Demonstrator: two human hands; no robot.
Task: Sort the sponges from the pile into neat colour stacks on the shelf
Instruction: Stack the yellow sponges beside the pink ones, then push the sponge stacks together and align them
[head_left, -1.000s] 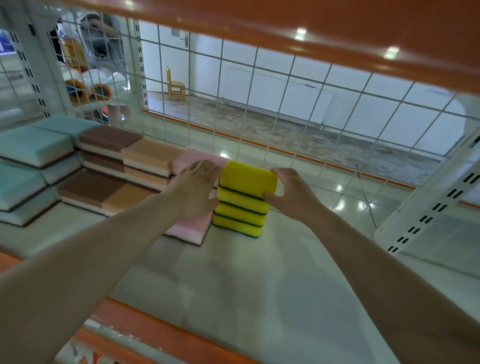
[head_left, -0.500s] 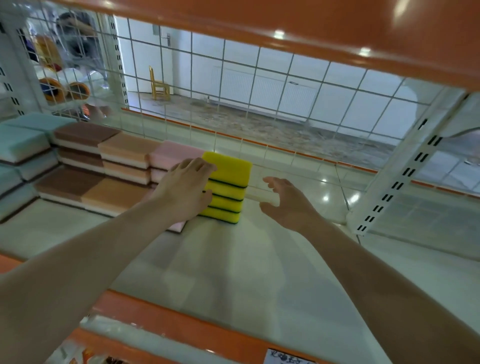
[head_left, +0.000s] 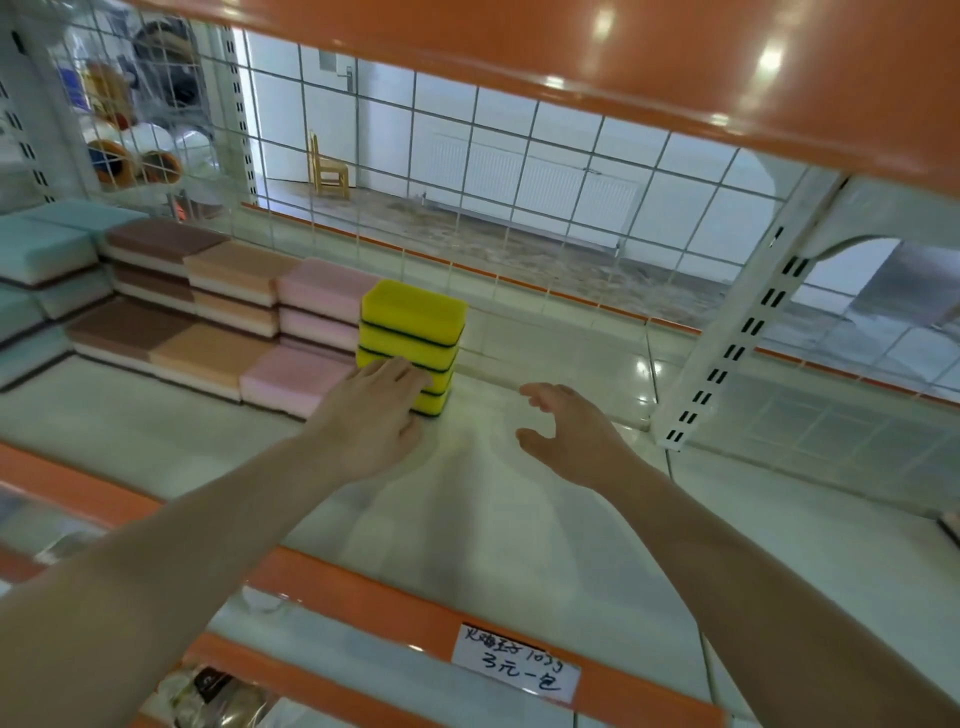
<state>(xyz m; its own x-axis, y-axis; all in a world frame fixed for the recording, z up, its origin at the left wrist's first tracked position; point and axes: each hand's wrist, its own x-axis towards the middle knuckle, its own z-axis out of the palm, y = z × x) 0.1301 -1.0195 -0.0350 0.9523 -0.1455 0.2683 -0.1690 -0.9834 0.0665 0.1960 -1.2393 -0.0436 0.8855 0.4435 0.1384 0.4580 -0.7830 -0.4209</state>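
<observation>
Here left hand (head_left: 382, 410) lies flat-fingered against the yellow sponge stack's (head_left: 410, 340) lower front at the shelf (head_left: 493, 509) back, nearer than the empty, spread right hand (head_left: 569, 431) to its right.

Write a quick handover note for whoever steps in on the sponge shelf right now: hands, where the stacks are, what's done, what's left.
Left hand: open, fingers against the low front of the yellow stack.
Right hand: open, holding nothing, above the shelf.
Stacks in a row from left: teal, brown, orange, pink, yellow.
Done: the yellow stack stands beside the pink.
Left: the source pile is out of view; check it for remaining sponges.
</observation>
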